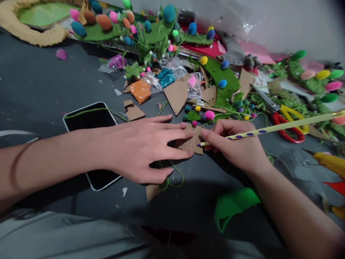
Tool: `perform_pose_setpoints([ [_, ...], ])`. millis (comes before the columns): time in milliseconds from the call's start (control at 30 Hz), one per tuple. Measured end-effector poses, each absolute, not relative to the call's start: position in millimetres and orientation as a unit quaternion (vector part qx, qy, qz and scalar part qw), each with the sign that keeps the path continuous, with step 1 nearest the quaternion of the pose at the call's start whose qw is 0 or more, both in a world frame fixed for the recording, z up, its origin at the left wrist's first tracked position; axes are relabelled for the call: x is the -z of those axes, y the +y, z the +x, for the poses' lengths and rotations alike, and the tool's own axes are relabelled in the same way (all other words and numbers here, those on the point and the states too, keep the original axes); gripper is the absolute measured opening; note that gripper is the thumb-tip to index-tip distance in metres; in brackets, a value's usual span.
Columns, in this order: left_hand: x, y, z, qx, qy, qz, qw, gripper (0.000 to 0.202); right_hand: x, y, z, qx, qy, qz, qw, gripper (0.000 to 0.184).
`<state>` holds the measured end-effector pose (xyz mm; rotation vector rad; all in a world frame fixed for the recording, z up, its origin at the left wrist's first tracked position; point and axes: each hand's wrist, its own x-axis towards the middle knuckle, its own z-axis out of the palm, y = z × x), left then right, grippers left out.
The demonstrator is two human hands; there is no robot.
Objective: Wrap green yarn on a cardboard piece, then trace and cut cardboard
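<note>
My left hand lies flat with its fingers spread, and its fingertips press on a small piece of brown cardboard. In my right hand is a pale yellow pencil with purple spots, gripped near its point. The purple tip touches or hovers just above the cardboard; I cannot tell which. A small green yarn-covered shape with colored balls on it sits against the far edge of the cardboard. A phone lies partly under my left forearm.
Scissors with red and yellow handles lie right of center. Cardboard scraps, an orange packet and green shapes with colored balls crowd the back. Green felt lies near the front, and a straw-colored ring at the back left.
</note>
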<state>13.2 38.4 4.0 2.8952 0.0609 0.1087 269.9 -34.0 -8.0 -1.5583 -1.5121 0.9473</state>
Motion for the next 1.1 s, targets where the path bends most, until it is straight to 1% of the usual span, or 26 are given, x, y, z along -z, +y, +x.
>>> perform_pose_setpoints([
  [200,-6.2,37.5,13.9,-0.041,0.022,0.989,0.137,0.046,8.0,-34.4,270.8,-0.357,-0.592,-0.613,0.384,0.037],
  [333,-6.8,37.4,13.6,-0.032,0.025,0.99,0.138,0.047,9.2,-35.3,271.5,-0.373,-0.602,-0.602,0.369,0.038],
  [467,-6.3,37.8,14.1,-0.03,0.027,0.99,0.134,0.047,8.8,-35.5,271.9,-0.35,-0.59,-0.618,0.383,0.038],
  [567,-6.2,37.4,14.7,-0.03,0.027,0.99,0.135,0.047,8.5,-35.2,272.5,-0.367,-0.609,-0.601,0.365,0.039],
  [700,-6.7,36.4,14.6,-0.03,0.028,0.99,0.133,0.047,10.4,-34.6,273.1,-0.357,-0.596,-0.61,0.381,0.038],
  [867,-5.9,36.4,12.7,-0.032,0.031,0.99,0.134,0.048,12.0,-35.4,273.1,-0.376,-0.602,-0.603,0.364,0.039],
  [1000,-3.9,37.1,13.0,-0.034,0.031,0.988,0.146,0.047,9.3,-36.0,272.8,-0.381,-0.585,-0.603,0.386,0.04],
  [1100,-2.6,38.5,14.5,-0.059,0.02,0.983,0.175,0.045,6.2,-36.6,272.4,-0.381,-0.558,-0.607,0.419,0.037],
])
